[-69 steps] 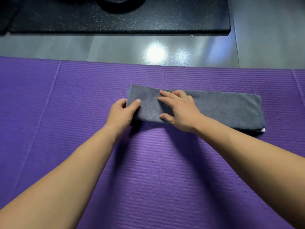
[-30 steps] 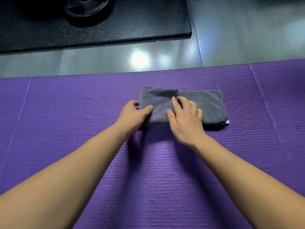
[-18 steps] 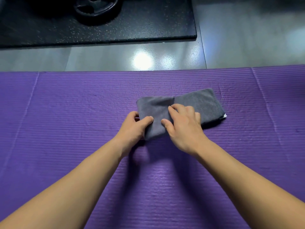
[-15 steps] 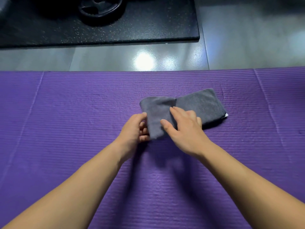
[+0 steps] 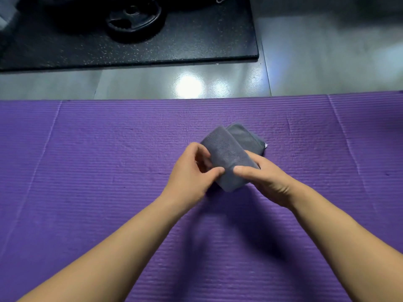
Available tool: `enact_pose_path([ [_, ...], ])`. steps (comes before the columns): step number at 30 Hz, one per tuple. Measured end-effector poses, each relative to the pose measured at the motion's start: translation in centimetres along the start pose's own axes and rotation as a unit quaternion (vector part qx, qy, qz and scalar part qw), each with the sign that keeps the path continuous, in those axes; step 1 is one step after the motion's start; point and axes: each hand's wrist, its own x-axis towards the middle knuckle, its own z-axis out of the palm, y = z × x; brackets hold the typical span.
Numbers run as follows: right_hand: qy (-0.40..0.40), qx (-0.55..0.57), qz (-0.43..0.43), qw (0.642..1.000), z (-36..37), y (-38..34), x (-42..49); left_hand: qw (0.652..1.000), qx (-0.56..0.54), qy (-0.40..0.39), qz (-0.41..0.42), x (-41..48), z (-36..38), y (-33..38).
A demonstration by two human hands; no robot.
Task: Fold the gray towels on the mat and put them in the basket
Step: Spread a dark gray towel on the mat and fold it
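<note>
Purple mat (image 5: 87, 171) spans floor; weight plate (image 5: 135, 17) on black rubber slab (image 5: 207, 40) beyond, upper left. Left hand (image 5: 192, 171) pinches left edge of folded gray towel (image 5: 226, 153), thumb on top. Towel lies diagonal at mat centre, far end on mat. Right hand (image 5: 266, 179) grips its right side, thumb over, fingers hidden beneath. White tag (image 5: 266, 146) at far right corner.

Wide bare purple mat (image 5: 87, 182) around the gray towel (image 5: 226, 153)
The left hand (image 5: 192, 175) and right hand (image 5: 266, 182) grip it and block its near sides; its far edge faces open mat. A weight plate (image 5: 135, 17) sits well beyond on a black mat (image 5: 207, 40).
</note>
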Motion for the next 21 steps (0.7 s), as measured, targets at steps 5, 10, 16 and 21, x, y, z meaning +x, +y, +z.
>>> enact_pose_path([
  [5, 0.010, 0.079, 0.059, 0.995, -1.5, -0.3, 0.5, 0.977, 0.179, -0.085, 0.079, 3.8, -1.6, 0.2],
  [10, 0.107, 0.121, 0.085, 0.983, -1.2, -0.2, 1.6, 0.986, 0.053, -0.155, -0.012, 5.8, -1.0, -1.0],
  [16, 0.307, -0.077, 0.030, 0.948, -0.2, 2.1, 1.7, 0.994, 0.060, -0.079, -0.042, 6.7, 1.6, -2.2],
  [21, 0.305, -0.193, 0.091, 0.928, -1.0, 1.5, 2.2, 0.980, 0.165, -0.029, -0.108, 7.6, 2.6, -1.9],
])
